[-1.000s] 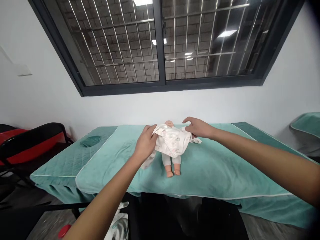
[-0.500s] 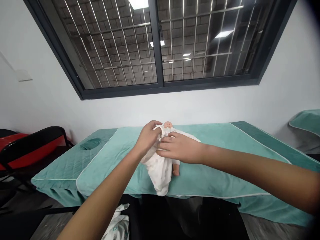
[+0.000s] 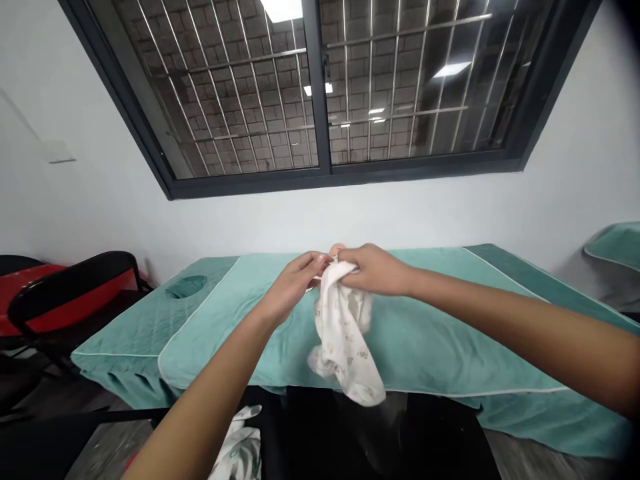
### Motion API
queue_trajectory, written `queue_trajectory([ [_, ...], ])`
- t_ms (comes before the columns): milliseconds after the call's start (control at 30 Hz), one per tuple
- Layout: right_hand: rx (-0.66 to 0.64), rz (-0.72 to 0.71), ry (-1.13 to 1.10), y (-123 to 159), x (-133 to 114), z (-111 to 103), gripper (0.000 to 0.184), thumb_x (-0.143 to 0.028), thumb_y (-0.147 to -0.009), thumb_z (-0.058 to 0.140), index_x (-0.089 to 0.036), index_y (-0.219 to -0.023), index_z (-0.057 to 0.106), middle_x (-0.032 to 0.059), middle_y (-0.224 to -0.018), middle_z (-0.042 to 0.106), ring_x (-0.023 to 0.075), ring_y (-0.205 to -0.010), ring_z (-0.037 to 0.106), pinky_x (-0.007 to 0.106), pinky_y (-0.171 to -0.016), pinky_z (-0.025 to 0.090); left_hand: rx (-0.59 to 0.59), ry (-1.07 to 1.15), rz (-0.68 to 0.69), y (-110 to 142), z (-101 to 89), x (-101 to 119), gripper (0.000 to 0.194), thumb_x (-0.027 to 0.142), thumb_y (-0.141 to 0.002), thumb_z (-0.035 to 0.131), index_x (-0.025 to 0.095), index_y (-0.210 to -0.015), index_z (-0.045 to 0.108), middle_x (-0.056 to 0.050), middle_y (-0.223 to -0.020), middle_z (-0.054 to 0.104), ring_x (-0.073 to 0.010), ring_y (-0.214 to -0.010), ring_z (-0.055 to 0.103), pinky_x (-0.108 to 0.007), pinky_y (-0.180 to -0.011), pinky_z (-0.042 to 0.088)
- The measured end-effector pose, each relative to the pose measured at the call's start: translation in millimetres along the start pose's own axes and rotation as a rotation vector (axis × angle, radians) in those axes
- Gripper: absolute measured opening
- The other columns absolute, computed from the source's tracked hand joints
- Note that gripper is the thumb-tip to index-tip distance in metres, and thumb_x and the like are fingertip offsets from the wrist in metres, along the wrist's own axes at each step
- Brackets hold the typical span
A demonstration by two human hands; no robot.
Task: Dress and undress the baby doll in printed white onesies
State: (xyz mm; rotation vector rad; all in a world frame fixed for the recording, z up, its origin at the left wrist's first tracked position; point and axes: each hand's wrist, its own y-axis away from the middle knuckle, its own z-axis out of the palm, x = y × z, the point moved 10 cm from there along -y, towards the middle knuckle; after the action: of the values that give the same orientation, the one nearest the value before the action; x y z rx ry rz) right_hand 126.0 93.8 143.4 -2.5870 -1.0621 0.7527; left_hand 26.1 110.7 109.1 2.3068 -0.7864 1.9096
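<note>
Both my hands are raised together over the middle of the bed, gathering a white baby garment (image 3: 345, 340) with small printed figures. The cloth hangs bunched below them, its lower end swinging out over the bed's front edge. My right hand (image 3: 375, 269) is closed round the top of the garment. Close beside it, my left hand (image 3: 303, 273) pinches the cloth's upper left edge. Behind the hands lies a baby doll (image 3: 337, 248); only a bit of its head shows, and the garment and hands hide the rest.
A green padded bed (image 3: 450, 333) with a face hole (image 3: 186, 287) at its left runs along the wall under a barred window (image 3: 320, 170). Red and black chairs (image 3: 75, 300) stand at the left. Another white printed cloth (image 3: 240, 447) lies low in front, beside a dark seat.
The garment, earlier spread over the doll with its legs showing, has been lifted and bunched up. My right hand moved left to meet my left hand and grasped the cloth.
</note>
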Motion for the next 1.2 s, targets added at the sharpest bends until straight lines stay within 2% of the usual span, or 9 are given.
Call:
queue_trajectory([
  [100,0.015,0.134,-0.243,-6.3,18.2,-12.7,0.015,-0.030,-0.081,0.059,-0.017,-0.087,0.064,-0.0003,-0.081,0.064,0.0135,-0.072,0.055,0.024,-0.061,0.037,-0.059,0.053,-0.034,4.3,11.3,0.0,0.035,0.051,-0.086,0.061,0.017,-0.093,0.063,-0.002,-0.086,0.063,-0.0145,-0.075,0.057,-0.025,-0.066,0.044],
  [267,-0.517,0.132,-0.575,10.6,21.7,17.9,0.033,-0.042,-0.075,0.074,-0.015,-0.094,0.069,0.0033,-0.093,0.069,0.0170,-0.084,0.062,0.026,-0.070,0.046,0.222,0.281,0.078,3.8,-29.8,3.7,0.032,0.047,-0.082,0.069,0.018,-0.078,0.056,0.004,-0.068,0.052,-0.0084,-0.059,0.046,-0.020,-0.055,0.036],
  [333,-0.590,0.153,-0.594,19.2,27.8,21.5,0.038,-0.045,-0.073,0.077,-0.014,-0.094,0.071,0.0049,-0.094,0.069,0.0186,-0.087,0.062,0.028,-0.073,0.047,0.275,0.383,0.073,6.7,-40.8,-1.9,0.031,0.046,-0.080,0.070,0.018,-0.077,0.056,0.004,-0.068,0.054,-0.0090,-0.060,0.048,-0.021,-0.057,0.038],
  [533,-0.221,0.153,-0.756,3.3,27.0,12.7,0.041,-0.052,-0.080,0.070,-0.014,-0.097,0.069,0.0031,-0.088,0.066,0.0158,-0.079,0.061,0.026,-0.068,0.047,0.016,0.249,-0.025,8.9,-3.8,-7.0,0.042,0.054,-0.081,0.066,0.018,-0.101,0.065,-0.004,-0.088,0.067,-0.0172,-0.075,0.060,-0.026,-0.066,0.043],
  [667,-0.136,0.136,-0.790,-3.0,21.1,19.7,0.047,-0.058,-0.080,0.067,-0.014,-0.096,0.068,0.0026,-0.081,0.065,0.0149,-0.074,0.059,0.024,-0.064,0.045,-0.069,0.096,0.005,7.5,16.6,1.8,0.034,0.044,-0.077,0.073,0.017,-0.097,0.066,-0.002,-0.088,0.066,-0.0166,-0.079,0.059,-0.025,-0.069,0.043],
  [733,-0.190,0.128,-0.807,0.6,21.1,26.1,0.049,-0.060,-0.080,0.067,-0.013,-0.096,0.068,0.0032,-0.081,0.066,0.0151,-0.074,0.059,0.024,-0.064,0.046,-0.016,0.135,0.008,6.4,12.6,1.6,0.027,0.041,-0.079,0.072,0.017,-0.085,0.062,0.001,-0.078,0.061,-0.0131,-0.072,0.054,-0.023,-0.065,0.040],
  [933,-0.722,0.179,-0.609,40.7,22.2,71.8,0.040,-0.053,-0.074,0.076,-0.016,-0.090,0.073,0.0026,-0.084,0.070,0.0161,-0.078,0.063,0.024,-0.069,0.049,0.167,0.454,-0.044,6.6,-1.5,-18.3,0.029,0.045,-0.082,0.068,0.018,-0.082,0.057,0.002,-0.072,0.057,-0.0101,-0.064,0.052,-0.022,-0.062,0.041],
  [1067,-0.414,0.188,-0.841,24.7,34.8,52.9,0.044,-0.056,-0.082,0.067,-0.013,-0.090,0.071,0.0037,-0.082,0.069,0.0145,-0.074,0.063,0.024,-0.066,0.049,-0.066,0.406,-0.185,13.1,27.0,-40.8,0.046,0.059,-0.075,0.071,0.015,-0.087,0.064,0.001,-0.062,0.057,-0.0108,-0.053,0.049,-0.026,-0.056,0.040],
  [1200,-0.272,0.189,-1.110,19.7,50.0,52.8,0.051,-0.058,-0.083,0.066,-0.010,-0.100,0.070,0.0075,-0.086,0.070,0.0156,-0.075,0.065,0.026,-0.067,0.051,-0.184,0.322,-0.241,22.4,39.1,-55.7,0.043,0.038,-0.065,0.085,0.013,-0.097,0.069,-0.006,-0.080,0.069,-0.0179,-0.068,0.063,-0.029,-0.065,0.048],
])
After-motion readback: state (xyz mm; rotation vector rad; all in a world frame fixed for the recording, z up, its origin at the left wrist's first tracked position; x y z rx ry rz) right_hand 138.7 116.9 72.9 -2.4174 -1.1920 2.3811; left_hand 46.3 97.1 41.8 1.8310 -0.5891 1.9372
